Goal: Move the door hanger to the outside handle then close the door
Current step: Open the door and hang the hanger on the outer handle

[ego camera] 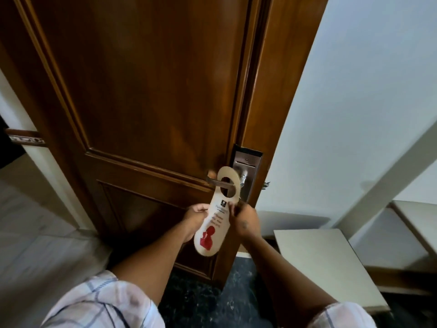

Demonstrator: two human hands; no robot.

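A cream door hanger (214, 223) with a red figure and dark print has its round hole threaded over the metal lever handle (214, 182) of the brown wooden door (142, 91). My left hand (195, 220) grips the hanger's left edge and my right hand (247, 220) pinches its right edge, just below the hole. The hanger tilts down and to the left. A metal lock plate (246, 162) sits behind the lever at the door's edge, where a latch (266, 185) sticks out.
A pale wall (354, 114) stands right of the door edge. Light steps (326, 263) and a slanted white rail (390, 181) rise at the lower right. Dark speckled floor (201, 301) lies below the door, and pale tiles (35, 233) show on the left.
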